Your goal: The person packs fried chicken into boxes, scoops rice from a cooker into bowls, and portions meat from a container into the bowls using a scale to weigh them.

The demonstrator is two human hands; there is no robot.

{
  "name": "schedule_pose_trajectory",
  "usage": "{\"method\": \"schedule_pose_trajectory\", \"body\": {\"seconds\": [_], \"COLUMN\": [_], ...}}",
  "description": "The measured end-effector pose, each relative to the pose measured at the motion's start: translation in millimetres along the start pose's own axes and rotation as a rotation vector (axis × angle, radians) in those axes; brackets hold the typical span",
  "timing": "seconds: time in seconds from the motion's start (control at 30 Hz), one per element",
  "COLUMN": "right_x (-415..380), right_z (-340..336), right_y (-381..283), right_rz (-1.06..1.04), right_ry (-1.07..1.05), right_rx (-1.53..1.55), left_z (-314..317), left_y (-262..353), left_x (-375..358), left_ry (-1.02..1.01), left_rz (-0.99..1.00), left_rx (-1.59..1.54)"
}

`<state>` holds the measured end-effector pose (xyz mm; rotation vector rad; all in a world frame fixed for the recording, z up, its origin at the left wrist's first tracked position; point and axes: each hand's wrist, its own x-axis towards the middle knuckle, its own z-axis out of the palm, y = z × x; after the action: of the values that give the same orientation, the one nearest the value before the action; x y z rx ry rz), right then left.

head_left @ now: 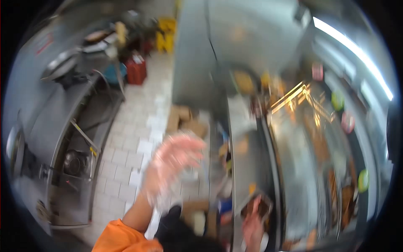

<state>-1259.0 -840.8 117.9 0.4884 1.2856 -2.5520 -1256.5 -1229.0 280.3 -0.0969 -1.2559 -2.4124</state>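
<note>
My left hand [176, 155], in a loose clear plastic glove, is raised over the tiled floor beside the counter. Its fingers are stretched out and nothing shows in them, though motion smears their edges. Lower right, my right hand [253, 227] is at a small angular container [265, 206] with something brown in it, at the counter's near end. One finger reaches across the container; blur hides whether the hand grips it or only lies over it. An orange sleeve [126, 238] covers my left upper arm.
A steel counter [247, 161] runs along the right, beside a glass-fronted case [294, 168] with brown food inside. Cardboard boxes [195, 126] stand on the floor ahead. At left is a steel sink unit [75, 164]. A red container [136, 70] and a yellow object [166, 35] stand further back.
</note>
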Motion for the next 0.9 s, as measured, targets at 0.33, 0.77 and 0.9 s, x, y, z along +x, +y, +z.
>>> {"method": "schedule_pose_trajectory", "body": {"seconds": [0.33, 0.77, 0.9], "right_x": [31.1, 46.7, 37.7], "right_z": [-13.3, -9.7, -12.0], "right_y": [-38.6, -7.5, 0.4], "right_rz": [-0.708, -0.523, -0.414], "right_ry": [0.281, 0.169, 0.187], "right_rx": [-1.689, -1.756, -1.593], "left_z": [-115.5, 45.0, 53.7], "left_y": [-214.6, -313.3, -300.7], "left_x": [-110.1, -104.1, -98.1], "left_ry": [0.086, -0.304, -0.255], "left_rz": [-0.973, -0.843, -0.935], "left_rx": [0.65, 0.217, 0.148]}}
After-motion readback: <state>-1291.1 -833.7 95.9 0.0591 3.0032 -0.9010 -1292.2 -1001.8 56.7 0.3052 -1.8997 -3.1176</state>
